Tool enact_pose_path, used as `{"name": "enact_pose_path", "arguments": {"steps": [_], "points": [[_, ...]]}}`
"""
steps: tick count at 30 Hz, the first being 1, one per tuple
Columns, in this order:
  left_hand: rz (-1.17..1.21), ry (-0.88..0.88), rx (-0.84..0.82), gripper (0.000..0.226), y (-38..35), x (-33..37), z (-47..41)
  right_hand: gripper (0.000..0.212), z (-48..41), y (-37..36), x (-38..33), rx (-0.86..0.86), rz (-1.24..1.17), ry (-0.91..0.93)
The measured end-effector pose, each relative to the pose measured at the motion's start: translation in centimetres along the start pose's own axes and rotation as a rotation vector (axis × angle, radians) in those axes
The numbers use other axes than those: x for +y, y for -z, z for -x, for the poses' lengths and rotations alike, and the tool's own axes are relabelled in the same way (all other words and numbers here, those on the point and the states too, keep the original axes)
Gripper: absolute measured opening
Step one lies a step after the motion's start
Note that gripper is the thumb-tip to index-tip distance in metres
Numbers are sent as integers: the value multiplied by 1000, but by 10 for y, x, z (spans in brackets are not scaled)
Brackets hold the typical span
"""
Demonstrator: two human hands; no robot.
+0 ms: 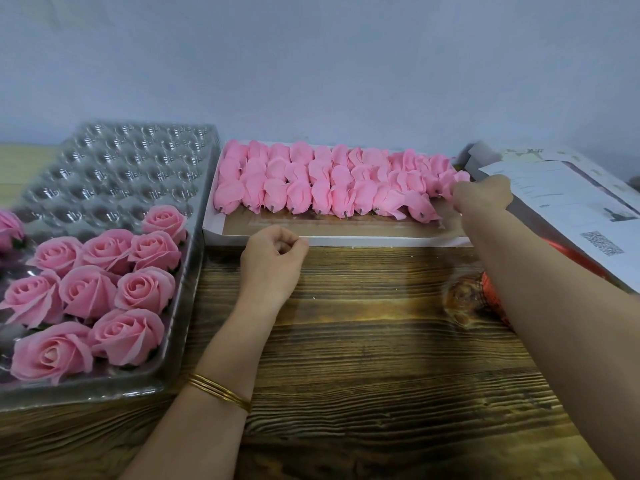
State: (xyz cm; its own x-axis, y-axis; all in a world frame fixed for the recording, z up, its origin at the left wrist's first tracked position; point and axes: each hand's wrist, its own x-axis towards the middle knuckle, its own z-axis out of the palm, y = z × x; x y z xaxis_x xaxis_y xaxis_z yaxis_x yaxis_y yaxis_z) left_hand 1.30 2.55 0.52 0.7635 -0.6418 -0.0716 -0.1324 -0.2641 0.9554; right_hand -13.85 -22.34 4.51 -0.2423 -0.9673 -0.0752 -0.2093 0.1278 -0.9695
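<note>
A flat white box at the middle back holds rows of pink folded flower heads lying on their sides. My right hand reaches to the right end of the front row and pinches a pink flower head there. My left hand rests on the wooden table in front of the box with fingers curled in a loose fist; nothing shows in it. A clear plastic cell tray at the left carries several opened pink roses in its near half.
The wooden table stretches in front of the box. At the right lies a box lid or board with printed paper and a QR code, with something red under my right forearm. A pale wall stands behind everything.
</note>
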Motion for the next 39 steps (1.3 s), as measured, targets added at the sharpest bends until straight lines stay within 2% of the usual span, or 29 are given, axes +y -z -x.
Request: {"name": "enact_pose_path", "arguments": {"steps": [2,5,6,9,12,15,17,18,20,23,27,31,36,39], "points": [[0,1,-3,12,0,0,0,50,-4,1,3,-3,71,30],[-1,-1,-3,11,0,0,-2,56,-1,3,0,-59,65,-42],[-2,-1,-4,11,0,-1,-2,52,0,6,-1,-70,94,-40],[7,-4,-16,11,1,-2,-2,16,-3,11,1,-92,128,9],[11,-13,-19,11,1,-3,-2,12,2,11,-4,-40,176,112],[12,-21,-24,11,0,-2,-2,15,18,6,-16,-49,175,201],[27,-26,-45,9,0,-1,-1,31,36,4,-20,-162,74,234],[43,-30,-61,9,1,-1,0,30,50,3,-20,-238,-3,233],[78,-40,-100,8,1,0,1,18,80,1,-18,-411,-152,177],[203,-27,-213,11,3,3,4,13,125,-6,-6,-668,-396,-21],[483,13,-402,43,5,4,4,8,167,-10,14,-933,-537,-248],[736,33,-513,50,8,6,6,5,189,-9,28,-1050,-684,-362],[684,-23,-556,30,5,6,10,9,195,-2,32,-1091,-736,-407],[664,-36,-563,32,5,6,10,11,196,-1,33,-1060,-744,-453]]}}
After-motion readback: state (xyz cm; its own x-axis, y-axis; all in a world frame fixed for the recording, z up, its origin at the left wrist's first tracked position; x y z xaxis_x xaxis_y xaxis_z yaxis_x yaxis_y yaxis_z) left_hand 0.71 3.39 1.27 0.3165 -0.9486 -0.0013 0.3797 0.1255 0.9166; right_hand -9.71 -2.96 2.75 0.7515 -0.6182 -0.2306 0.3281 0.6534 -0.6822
